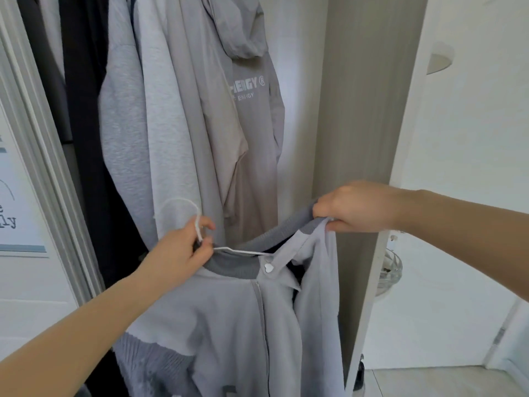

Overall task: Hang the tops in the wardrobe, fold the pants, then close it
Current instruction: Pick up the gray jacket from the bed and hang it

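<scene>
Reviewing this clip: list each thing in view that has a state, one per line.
Left hand: grip closed on the white wire hanger's neck.
Right hand: pinching the jacket's dark grey ribbed collar.
White wire hanger: partly inside the collar, not yet hung.
Light grey zip jacket: held up, front open.
Wardrobe door: open.

Soft, even daylight from the right, faint shadows, wide-angle bending at edges, slight motion blur.
</scene>
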### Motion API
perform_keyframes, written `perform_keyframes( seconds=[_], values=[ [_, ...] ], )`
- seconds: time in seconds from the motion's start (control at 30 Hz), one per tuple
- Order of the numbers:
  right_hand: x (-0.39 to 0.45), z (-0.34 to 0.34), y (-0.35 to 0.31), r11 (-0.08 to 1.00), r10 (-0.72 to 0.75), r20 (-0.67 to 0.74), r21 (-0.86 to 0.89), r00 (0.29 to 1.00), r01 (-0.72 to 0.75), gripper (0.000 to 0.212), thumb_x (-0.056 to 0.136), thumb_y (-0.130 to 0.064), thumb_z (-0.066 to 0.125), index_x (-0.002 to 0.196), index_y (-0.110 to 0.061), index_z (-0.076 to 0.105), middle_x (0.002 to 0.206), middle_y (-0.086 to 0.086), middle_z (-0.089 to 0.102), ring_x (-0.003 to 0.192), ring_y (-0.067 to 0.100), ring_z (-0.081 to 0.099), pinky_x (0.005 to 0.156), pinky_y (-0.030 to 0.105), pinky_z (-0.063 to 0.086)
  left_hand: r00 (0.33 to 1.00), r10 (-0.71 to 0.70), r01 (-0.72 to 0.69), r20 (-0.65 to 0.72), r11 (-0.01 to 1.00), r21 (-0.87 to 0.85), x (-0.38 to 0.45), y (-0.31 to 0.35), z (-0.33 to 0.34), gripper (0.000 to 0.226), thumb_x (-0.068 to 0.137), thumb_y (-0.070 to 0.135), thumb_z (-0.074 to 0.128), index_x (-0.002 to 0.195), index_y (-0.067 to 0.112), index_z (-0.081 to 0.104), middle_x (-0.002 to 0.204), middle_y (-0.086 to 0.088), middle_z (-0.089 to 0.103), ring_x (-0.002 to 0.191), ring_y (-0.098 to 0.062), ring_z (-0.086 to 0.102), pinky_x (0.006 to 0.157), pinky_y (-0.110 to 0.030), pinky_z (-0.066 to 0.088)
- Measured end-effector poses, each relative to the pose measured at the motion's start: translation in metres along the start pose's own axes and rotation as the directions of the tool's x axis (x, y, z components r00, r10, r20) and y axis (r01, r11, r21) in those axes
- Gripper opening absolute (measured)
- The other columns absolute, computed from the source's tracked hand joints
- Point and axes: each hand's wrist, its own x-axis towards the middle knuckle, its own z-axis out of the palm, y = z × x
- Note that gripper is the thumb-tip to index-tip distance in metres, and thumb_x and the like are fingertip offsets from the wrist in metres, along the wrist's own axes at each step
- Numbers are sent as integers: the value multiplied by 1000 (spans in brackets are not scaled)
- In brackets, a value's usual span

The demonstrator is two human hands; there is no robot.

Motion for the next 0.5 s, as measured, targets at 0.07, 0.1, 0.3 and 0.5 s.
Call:
perform_keyframes(
  seconds=[0.07,0.1,0.3,0.5],
  values=[
    [12,-12,-9,999,-40,-49,20,998,41,20,97,-36,44,110,-21,48,107,-3,58,98,20,57,72,31,40,998,45,-46,35,998,41,5,12,13,22,87,42,46,105,30,50,54,7,46,51,-4,49,49,-17,33],
    [18,-17,-16,997,-56,-67,44,996,59,19,97,-34,44,110,-21,48,106,-2,58,95,20,56,74,32,41,998,55,-56,12,998,27,9,20,18,18,92,34,50,108,25,51,55,7,46,52,-6,49,50,-19,35],
    [40,-16,-46,968,-115,-4,223,993,113,21,88,-29,56,107,-20,54,99,1,59,91,22,56,76,39,46,976,99,-138,-196,970,-201,43,49,13,9,91,28,60,96,26,52,58,9,48,53,-6,44,54,-17,36],
    [18,-14,-22,948,-33,-24,315,999,39,17,85,-30,63,99,-22,59,89,-12,57,80,9,51,73,30,43,968,224,-222,-118,975,27,45,27,-20,40,77,66,50,93,31,60,71,16,57,66,-1,55,61,-10,39]
  ],
)
